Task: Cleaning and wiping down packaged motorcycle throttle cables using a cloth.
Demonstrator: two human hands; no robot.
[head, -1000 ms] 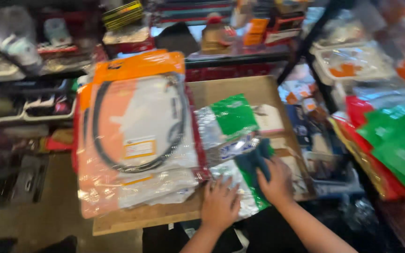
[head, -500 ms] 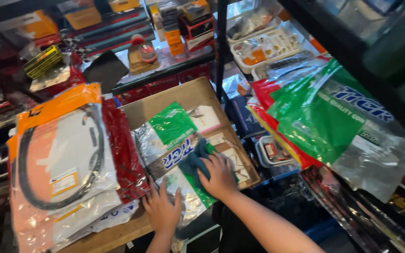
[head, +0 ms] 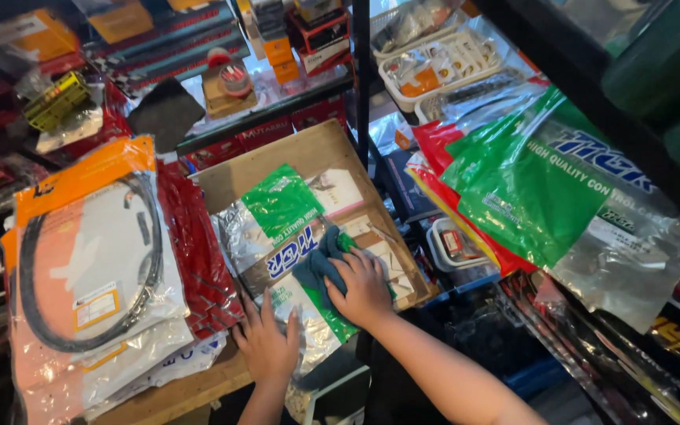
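Observation:
My right hand (head: 365,290) presses a dark teal cloth (head: 318,265) onto a clear plastic packet with a green header (head: 281,206), which lies on a wooden board (head: 308,153). My left hand (head: 267,344) lies flat with fingers spread on the lower end of the same stack of packets. To the left sits a pile of orange-topped clear packets holding a coiled black cable (head: 88,267), with red packets (head: 197,244) between the two stacks.
Green, red and clear packets (head: 545,181) hang or lie at the right. A black metal post (head: 362,71) stands behind the board. Shelves hold small boxes (head: 277,47) and a white tray of parts (head: 442,63). A small clear box (head: 456,244) sits right of the board.
The view has swung to the right and tilted, bringing the right-hand packets into sight. My right hand has kept the cloth on the green-topped packet; my left hand stays flat beside it.

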